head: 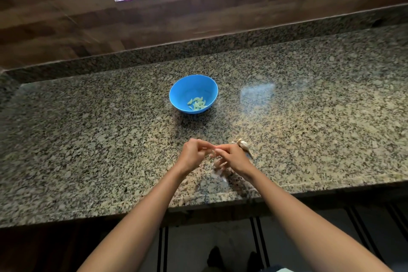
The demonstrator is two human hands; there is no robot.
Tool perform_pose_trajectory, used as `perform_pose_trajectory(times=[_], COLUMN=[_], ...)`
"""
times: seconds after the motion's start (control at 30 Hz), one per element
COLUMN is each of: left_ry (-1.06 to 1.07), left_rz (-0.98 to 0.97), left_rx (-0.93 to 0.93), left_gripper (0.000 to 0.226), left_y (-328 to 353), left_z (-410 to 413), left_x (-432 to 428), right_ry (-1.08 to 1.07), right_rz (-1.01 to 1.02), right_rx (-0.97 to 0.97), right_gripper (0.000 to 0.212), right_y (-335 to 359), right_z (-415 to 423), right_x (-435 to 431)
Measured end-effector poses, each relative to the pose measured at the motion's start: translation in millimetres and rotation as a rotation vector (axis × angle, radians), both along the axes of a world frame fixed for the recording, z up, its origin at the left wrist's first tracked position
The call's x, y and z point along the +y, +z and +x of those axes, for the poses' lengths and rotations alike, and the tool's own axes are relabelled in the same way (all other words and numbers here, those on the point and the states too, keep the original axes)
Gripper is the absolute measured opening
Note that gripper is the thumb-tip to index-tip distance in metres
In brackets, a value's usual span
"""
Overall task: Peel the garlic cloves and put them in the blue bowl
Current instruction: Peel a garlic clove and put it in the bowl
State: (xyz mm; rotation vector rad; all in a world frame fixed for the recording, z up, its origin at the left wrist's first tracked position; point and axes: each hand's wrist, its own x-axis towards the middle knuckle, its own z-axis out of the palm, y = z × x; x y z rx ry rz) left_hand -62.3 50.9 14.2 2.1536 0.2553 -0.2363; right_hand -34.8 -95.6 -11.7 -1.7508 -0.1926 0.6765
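Head: one blue bowl (187, 86); left hand (194, 153), right hand (234, 157) pinch one clove (213, 152).

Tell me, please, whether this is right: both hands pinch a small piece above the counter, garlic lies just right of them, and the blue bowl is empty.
Not quite: the head view shows several peeled cloves in the blue bowl. Otherwise yes: left hand and right hand pinch a small piece above the counter, garlic just right of them.
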Motion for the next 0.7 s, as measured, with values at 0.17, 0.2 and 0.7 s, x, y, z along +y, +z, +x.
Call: perform_pose_trajectory(times=[0.17,0.2,0.7], left_ry=[0.206,0.269,-0.215], left_rz=[-0.324,-0.369,0.346], left_rx=[-0.041,-0.04,-0.279], left_gripper=[0.013,0.013,0.02], left_y=[2,1,-7], left_z=[-2,-3,-12], left_x=[0,-1,-11], right_ry=[0.045,0.045,0.027], right_rz=[0.121,0.106,-0.046], right_rx=[0.125,0.112,-0.033], right_gripper=[0.023,0.022,0.01], right_y=[11,12,10], right_z=[1,1,0], right_x=[-3,-4,-15])
